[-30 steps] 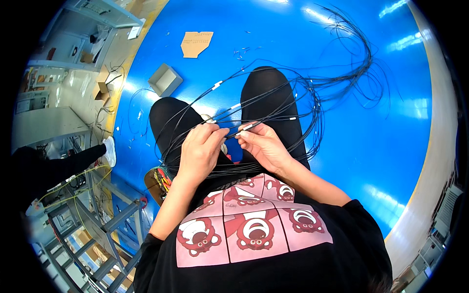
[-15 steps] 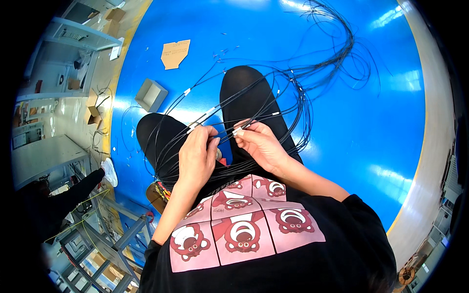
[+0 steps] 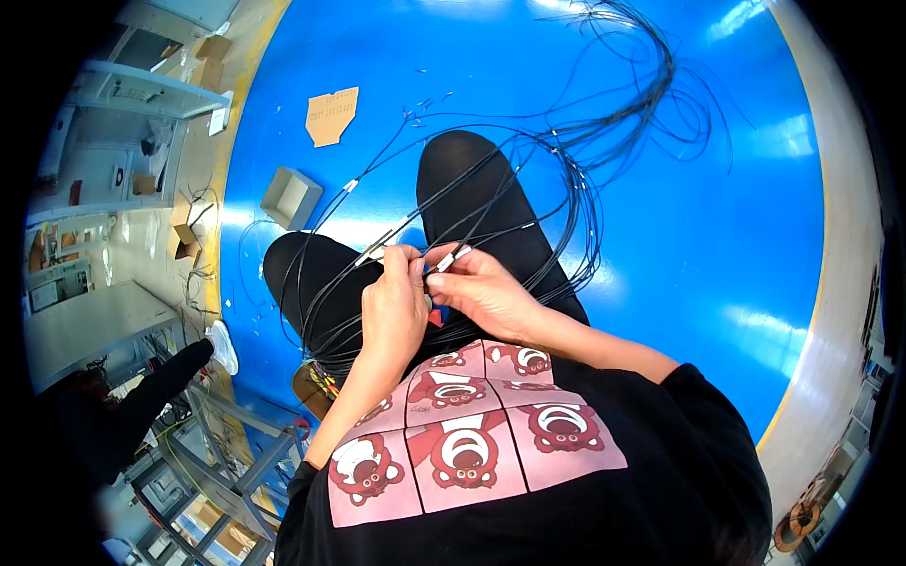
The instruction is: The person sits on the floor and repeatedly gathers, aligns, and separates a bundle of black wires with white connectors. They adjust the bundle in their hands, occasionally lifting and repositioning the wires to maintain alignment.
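Both hands meet above my lap, among looped black cables that lie over my legs and carry white label sleeves. My right hand is closed, pinching one black cable by its white sleeve between thumb and fingers. Close against it, my left hand has its thumb and forefinger pressed together at the lower-left part of that cable; the fingers partly hide the grip. Another white sleeve sits on a cable just beyond the left knuckles. Below the hands, a small red object shows between my legs.
On the blue floor, a cable bundle spreads toward the far right. A grey open box and a piece of cardboard lie to the left. A metal frame and another person's white shoe are at the left.
My right hand has moved left with the sleeved cable, up to my left hand. My left hand has shifted slightly right, so the two now nearly touch.
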The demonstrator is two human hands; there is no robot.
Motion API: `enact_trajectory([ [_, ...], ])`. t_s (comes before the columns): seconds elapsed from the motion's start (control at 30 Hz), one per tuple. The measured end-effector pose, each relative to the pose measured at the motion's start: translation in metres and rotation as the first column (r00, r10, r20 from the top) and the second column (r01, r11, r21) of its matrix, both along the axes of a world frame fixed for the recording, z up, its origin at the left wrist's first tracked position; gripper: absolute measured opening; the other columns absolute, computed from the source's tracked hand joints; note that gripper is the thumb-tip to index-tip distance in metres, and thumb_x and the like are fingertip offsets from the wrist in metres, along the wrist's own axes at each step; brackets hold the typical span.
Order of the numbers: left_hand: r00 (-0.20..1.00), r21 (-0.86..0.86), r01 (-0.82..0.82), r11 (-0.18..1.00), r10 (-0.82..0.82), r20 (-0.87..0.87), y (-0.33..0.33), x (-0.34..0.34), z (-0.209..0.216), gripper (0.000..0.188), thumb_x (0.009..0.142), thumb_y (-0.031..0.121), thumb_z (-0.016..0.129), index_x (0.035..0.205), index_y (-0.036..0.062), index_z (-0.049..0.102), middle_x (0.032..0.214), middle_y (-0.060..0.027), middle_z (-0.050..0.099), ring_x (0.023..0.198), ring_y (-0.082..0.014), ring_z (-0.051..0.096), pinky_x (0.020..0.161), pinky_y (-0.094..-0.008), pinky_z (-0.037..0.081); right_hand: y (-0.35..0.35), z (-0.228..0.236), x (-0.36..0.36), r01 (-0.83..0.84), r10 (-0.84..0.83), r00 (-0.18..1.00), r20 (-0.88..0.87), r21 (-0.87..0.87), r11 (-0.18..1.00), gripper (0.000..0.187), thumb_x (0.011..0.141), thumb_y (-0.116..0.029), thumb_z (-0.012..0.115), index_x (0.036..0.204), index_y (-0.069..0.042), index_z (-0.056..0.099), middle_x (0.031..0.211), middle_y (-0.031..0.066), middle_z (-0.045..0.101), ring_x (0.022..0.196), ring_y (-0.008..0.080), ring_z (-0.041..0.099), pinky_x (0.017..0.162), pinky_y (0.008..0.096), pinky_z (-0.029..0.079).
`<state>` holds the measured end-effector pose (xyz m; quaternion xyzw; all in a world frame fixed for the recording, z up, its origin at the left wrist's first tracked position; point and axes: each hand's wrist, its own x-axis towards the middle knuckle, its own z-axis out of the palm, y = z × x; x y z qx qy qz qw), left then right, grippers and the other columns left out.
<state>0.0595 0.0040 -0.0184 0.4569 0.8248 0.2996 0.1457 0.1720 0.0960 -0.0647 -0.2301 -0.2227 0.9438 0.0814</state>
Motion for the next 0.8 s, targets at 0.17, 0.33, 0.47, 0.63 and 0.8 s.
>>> enact_trajectory([
  [0.17, 0.998, 0.030, -0.043, 0.999, 0.042, 0.044, -0.008, 0.000, -0.001, 0.007, 0.100, 0.009, 0.047, 0.101, 0.0017, 0.048, 0.073, -0.0164, 0.062, 0.064, -0.0291, 0.066, 0.056, -0.0363, 0.049, -0.001, 0.004, -0.003, 0.016, -0.016, 1.000, 0.003, 0.003, 1.000, 0.018, 0.093, -0.010, 0.062, 0.109, -0.001, 0.062, 0.089, 0.0024, 0.062, 0.077, 0.0085, 0.057, 0.072, 0.0231, 0.048],
  [0.33, 0.994, 0.067, -0.055, 0.996, 0.048, 0.102, -0.006, 0.002, -0.003, 0.005, 0.099, 0.005, 0.048, 0.100, 0.0003, 0.049, 0.074, -0.0109, 0.061, 0.061, -0.0172, 0.063, 0.055, -0.0300, 0.048, 0.010, 0.009, 0.009, 0.104, -0.105, 0.994, 0.020, 0.037, 0.994, 0.023, 0.094, -0.008, 0.060, 0.115, 0.000, 0.060, 0.090, 0.0029, 0.062, 0.081, 0.0097, 0.058, 0.077, 0.0234, 0.049],
  [0.47, 0.996, 0.062, -0.028, 0.998, 0.023, 0.086, -0.007, 0.002, -0.004, 0.007, 0.094, 0.004, 0.054, 0.099, 0.0024, 0.049, 0.077, -0.0167, 0.062, 0.065, -0.0323, 0.067, 0.055, -0.0382, 0.051, 0.008, 0.002, 0.012, 0.170, -0.170, 0.986, 0.004, -0.040, 0.985, 0.021, 0.094, -0.007, 0.060, 0.114, -0.001, 0.060, 0.091, 0.0026, 0.061, 0.083, 0.0101, 0.058, 0.078, 0.0237, 0.048],
  [0.63, 1.000, 0.099, 0.007, 0.995, -0.006, -0.012, -0.011, 0.000, -0.014, 0.004, 0.098, 0.005, 0.049, 0.100, 0.0009, 0.049, 0.071, -0.0117, 0.059, 0.051, -0.0173, 0.057, 0.048, -0.0304, 0.045, -0.006, -0.001, 0.002, 0.044, -0.046, 0.998, -0.033, -0.064, 0.997, 0.015, 0.094, -0.013, 0.062, 0.105, -0.003, 0.064, 0.093, 0.0020, 0.062, 0.080, 0.0080, 0.057, 0.074, 0.0226, 0.048],
  [0.8, 0.995, 0.178, 0.030, 0.984, -0.013, -0.099, -0.011, 0.001, -0.013, 0.004, 0.097, 0.004, 0.050, 0.100, 0.0010, 0.050, 0.075, -0.0134, 0.059, 0.060, -0.0210, 0.060, 0.055, -0.0319, 0.047, -0.005, 0.003, 0.002, 0.043, -0.042, 0.999, 0.009, -0.078, 0.996, 0.017, 0.094, -0.013, 0.062, 0.108, -0.002, 0.065, 0.089, 0.0015, 0.062, 0.078, 0.0081, 0.057, 0.073, 0.0220, 0.048],
])
